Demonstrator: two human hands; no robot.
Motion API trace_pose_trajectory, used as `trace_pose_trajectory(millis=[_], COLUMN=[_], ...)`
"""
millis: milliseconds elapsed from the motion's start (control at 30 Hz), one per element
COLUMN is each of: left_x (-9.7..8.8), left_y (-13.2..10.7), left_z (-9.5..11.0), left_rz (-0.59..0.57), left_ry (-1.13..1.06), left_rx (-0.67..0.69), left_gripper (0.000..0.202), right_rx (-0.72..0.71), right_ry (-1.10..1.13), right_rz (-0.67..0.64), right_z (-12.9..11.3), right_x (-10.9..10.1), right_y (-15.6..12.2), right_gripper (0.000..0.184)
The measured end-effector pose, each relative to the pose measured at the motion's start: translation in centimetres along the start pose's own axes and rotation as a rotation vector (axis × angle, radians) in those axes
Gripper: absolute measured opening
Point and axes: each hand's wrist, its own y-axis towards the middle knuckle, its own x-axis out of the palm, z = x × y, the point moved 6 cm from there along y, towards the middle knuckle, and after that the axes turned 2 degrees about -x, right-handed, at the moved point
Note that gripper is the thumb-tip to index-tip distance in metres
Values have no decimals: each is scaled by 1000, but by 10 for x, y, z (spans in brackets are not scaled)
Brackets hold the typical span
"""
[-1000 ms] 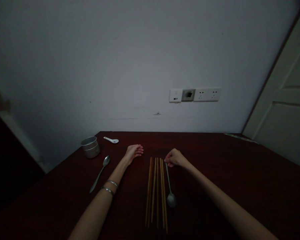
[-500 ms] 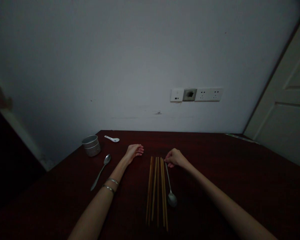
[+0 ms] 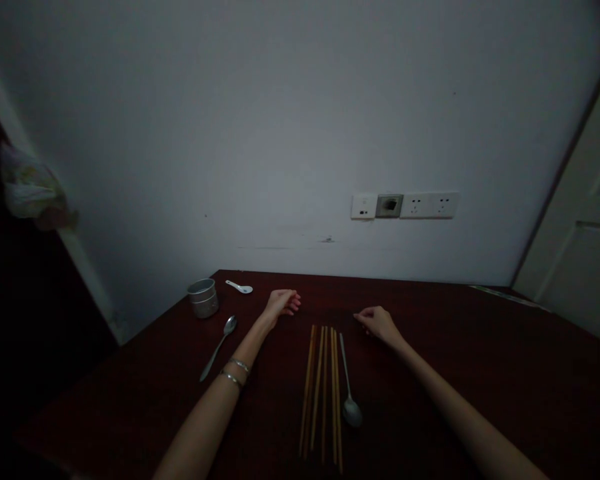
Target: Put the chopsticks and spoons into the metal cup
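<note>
Several wooden chopsticks (image 3: 323, 393) lie side by side on the dark red table, their lengths running toward me. Just right of them rests a long-handled metal spoon (image 3: 352, 412), bowl nearest me. My right hand (image 3: 379, 323) hovers beyond and to the right of the spoon's handle end, apart from it, holding nothing visible, with its index finger stretched out. To the left of the chopsticks' far ends is my left hand (image 3: 282, 303), its fingers loosely bent and slightly apart, nothing in them. Two bangles (image 3: 235, 373) circle the left wrist.
Left of my left arm lies another metal spoon (image 3: 219, 348). Behind it stand a metal cup (image 3: 203, 299) and a white soup spoon (image 3: 239, 287) near the table's back corner. The wall with sockets (image 3: 405, 206) borders the table (image 3: 430, 347); a door (image 3: 580, 247) is at right.
My right hand has let go of the long spoon's handle and moved away to the right. The spoon lies beside the chopsticks. My left hand stays nearly still; the view has shifted slightly.
</note>
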Motion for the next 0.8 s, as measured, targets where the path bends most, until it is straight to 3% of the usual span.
trace_pose_trajectory(millis=[200,300,500,633,733,800], left_x=[14,7,-63,-116,-148,-162], left_y=[-21,-28,-48,-69,-85,-95], left_z=[46,57,69,54,33,22], left_rz=[-82,-115,43,47,67,143], left_ry=[231,485,978,1209,1136,943], left_rx=[126,161,51,-82,-214,-233], left_gripper=[28,28,21,16,16,17], right_rx=[-84,-112,-174,-187,-184,-190], right_ry=[129,134,30,-47,-74,-88], right_rz=[56,60,93,92,101,103], right_z=[18,19,17,16,16,15], right_x=[-2,-1,-5,-6,-8,-8], right_y=[0,-1,-4,-4,-5,-5], right_gripper=[27,30,33,33,33,34])
